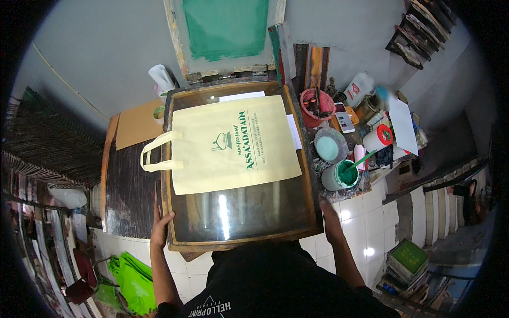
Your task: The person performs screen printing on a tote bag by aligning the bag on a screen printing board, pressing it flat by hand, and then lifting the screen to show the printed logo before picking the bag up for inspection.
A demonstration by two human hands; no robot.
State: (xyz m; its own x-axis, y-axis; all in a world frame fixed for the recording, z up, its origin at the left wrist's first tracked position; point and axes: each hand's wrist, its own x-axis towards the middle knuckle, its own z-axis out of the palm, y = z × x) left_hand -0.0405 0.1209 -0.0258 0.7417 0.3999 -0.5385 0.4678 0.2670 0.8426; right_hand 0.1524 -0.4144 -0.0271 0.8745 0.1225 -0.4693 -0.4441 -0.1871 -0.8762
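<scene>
A cream tote bag (pixel 212 159) with green printing lies flat on a glass-topped printing table (pixel 249 217), its handle loop hanging past the left edge. My left hand (pixel 161 229) grips the table's near left side, thumb on the wooden rim and fingers along the outside. On the near right side my right hand (pixel 331 220) holds the edge; its fingers are partly hidden there. Neither hand touches the bag. Behind the table, a hinged screen frame (pixel 225 32) with a green-stained mesh stands raised.
Right of the table are an open tub of green ink (pixel 339 176) with a green stick, a pink bucket (pixel 317 107), a phone (pixel 344 117) and a red-lidded tub (pixel 377 138). A dark wooden board (pixel 130 185) stands left. Bright green bags (pixel 135 281) lie low at left.
</scene>
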